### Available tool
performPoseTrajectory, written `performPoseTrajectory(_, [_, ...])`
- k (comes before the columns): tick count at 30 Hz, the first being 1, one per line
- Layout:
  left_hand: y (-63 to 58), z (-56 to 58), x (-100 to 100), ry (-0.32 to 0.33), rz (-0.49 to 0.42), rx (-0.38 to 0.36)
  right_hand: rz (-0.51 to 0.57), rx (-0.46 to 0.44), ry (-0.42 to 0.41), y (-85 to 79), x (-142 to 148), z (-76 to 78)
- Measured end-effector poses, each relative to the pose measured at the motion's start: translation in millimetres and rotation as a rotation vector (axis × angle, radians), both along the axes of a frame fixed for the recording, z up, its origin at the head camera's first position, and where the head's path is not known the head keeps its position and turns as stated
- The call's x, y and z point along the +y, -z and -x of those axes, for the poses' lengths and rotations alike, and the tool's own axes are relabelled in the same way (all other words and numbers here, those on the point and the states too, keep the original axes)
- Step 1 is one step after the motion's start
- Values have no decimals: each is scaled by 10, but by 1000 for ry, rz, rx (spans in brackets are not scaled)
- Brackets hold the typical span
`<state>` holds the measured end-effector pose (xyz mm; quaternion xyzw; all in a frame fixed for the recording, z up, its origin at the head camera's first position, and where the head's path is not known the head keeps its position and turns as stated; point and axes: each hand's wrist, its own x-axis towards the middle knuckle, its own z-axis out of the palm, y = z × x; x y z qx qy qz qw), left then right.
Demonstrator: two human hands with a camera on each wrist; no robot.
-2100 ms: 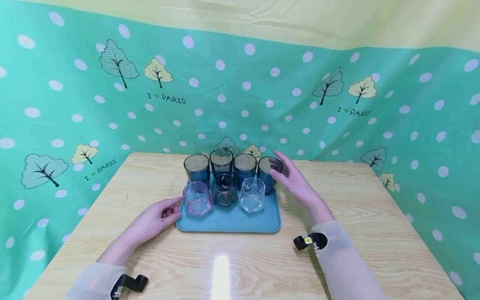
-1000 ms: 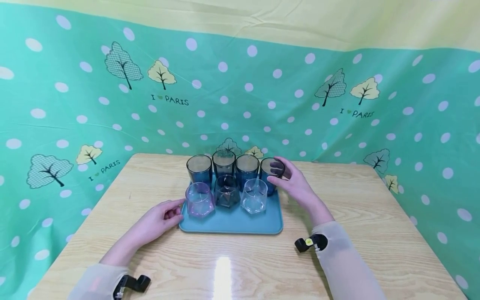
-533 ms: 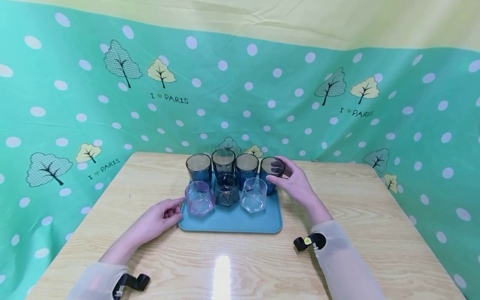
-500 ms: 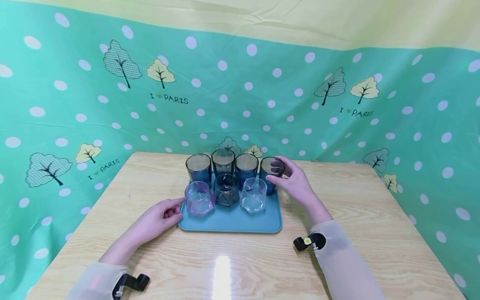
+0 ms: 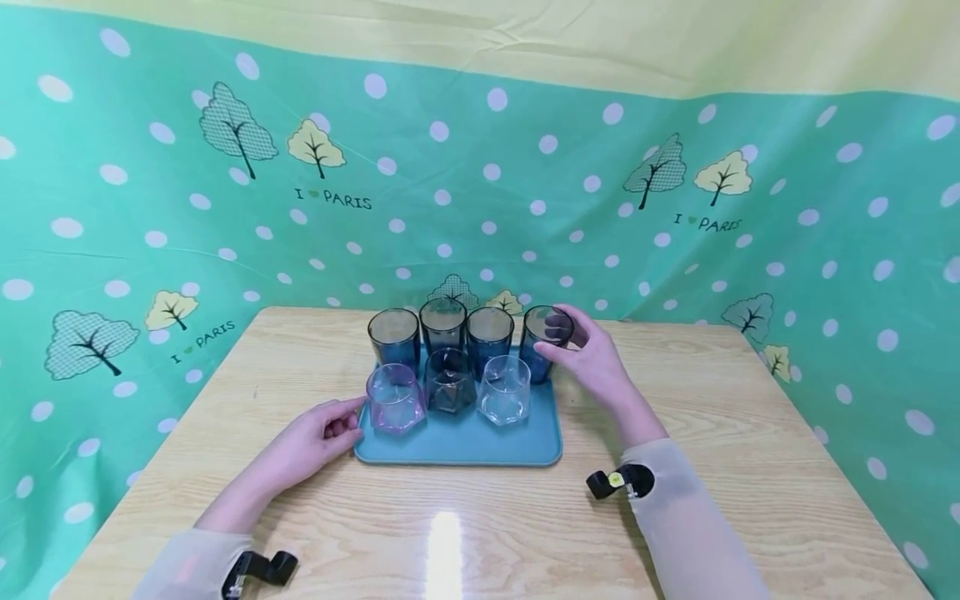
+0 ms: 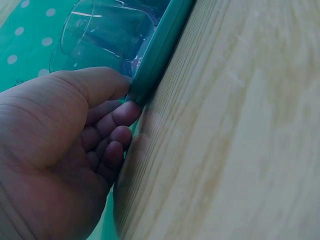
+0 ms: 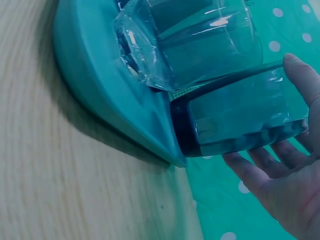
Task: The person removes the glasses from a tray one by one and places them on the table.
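My right hand [image 5: 600, 367] holds the rightmost tall blue glass [image 5: 534, 362], thumb on the near side and fingers round the back. In the right wrist view the base of this glass is close over the corner of the blue tray [image 5: 450, 452]. At the tray's left edge, my left hand [image 5: 318, 437] pinches the rim, thumb on top and fingers curled below. Closest to it stands a short purple-tinted glass [image 5: 396, 408]. A short dark glass [image 5: 450, 387] and a short clear glass [image 5: 504, 398] continue that front row.
Three more tall blue glasses, at left [image 5: 393, 340], middle [image 5: 442, 329] and right [image 5: 490, 337], stand in the back row, close to the held one. The tray sits on a wooden table [image 5: 360, 533]. A green dotted cloth [image 5: 480, 183] hangs behind the table.
My right hand has closed round the rightmost tall glass, which now appears slightly higher and farther right of its neighbour. The left hand keeps its place at the tray.
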<state>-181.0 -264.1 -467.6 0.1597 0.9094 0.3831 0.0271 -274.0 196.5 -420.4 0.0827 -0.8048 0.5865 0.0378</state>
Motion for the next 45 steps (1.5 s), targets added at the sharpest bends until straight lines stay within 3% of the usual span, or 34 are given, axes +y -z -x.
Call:
performPoseTrajectory(24, [0,8,9,-5,17,2,84,29,79,-154,285,10])
performPoseTrajectory(36, [-26,8,-36,-13,17,-3,67,8,249,-122,324,60])
performPoseTrajectory(45, [11,12,-20,10,-6,7,71,-27,290,-63,335,152])
